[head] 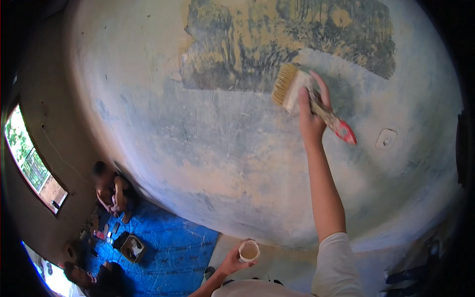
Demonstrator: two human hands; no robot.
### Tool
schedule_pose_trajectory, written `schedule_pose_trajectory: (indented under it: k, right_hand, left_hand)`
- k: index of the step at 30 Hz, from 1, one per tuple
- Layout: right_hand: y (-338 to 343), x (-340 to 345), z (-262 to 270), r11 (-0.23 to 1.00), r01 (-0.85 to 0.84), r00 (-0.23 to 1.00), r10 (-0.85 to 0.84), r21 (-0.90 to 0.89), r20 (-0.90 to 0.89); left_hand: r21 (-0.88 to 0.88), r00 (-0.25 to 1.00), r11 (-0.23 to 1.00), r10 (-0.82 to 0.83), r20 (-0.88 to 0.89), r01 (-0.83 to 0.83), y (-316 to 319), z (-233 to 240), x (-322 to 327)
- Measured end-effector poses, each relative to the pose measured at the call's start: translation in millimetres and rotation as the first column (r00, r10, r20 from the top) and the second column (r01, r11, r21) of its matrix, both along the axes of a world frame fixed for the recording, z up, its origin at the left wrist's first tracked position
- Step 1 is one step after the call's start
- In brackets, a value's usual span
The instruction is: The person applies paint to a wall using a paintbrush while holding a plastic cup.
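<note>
My right hand point(313, 107) grips a wide paintbrush point(297, 89) near its ferrule. The brush has pale yellow bristles, and its worn handle ends in a red tip with a hole. Its bristles are at the wall point(222, 148), by the lower edge of a dark, wet-looking patch point(237, 48) with yellowish streaks; whether they touch cannot be told. Lower down, my left hand point(237, 261) holds a small whitish cup point(249, 251) with beige contents, in front of my body.
A wall socket or switch plate point(386, 139) is at the right. On the left, one person point(115, 189) crouches by the wall and another point(100, 278) is lower down, around a blue tarp point(174, 248) with an open box point(133, 248). A window point(29, 159) opens in the side wall.
</note>
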State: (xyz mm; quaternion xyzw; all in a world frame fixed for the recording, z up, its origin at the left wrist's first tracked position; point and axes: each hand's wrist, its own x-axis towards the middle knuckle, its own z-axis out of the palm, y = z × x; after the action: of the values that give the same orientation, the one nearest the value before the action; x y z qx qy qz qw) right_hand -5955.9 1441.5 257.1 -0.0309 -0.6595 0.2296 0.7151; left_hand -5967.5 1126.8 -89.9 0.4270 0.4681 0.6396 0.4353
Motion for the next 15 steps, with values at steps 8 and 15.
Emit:
schedule_pose_trajectory:
  k: [8, 15]
  right_hand:
    - [16.6, -38.0, 27.7, 0.889, 0.424, 0.875, -0.451, 0.172, 0.176]
    - [7.0, -32.5, 49.4, 0.749, 0.637, 0.738, -0.661, 0.183, 0.137]
  left_hand:
    - [0.011, 0.999, 0.999, -0.046, -0.027, 0.046, -0.7, 7.3, -52.7]
    - [0.068, 0.999, 0.997, -0.044, -0.022, 0.045, -20.9, 20.4, -95.7]
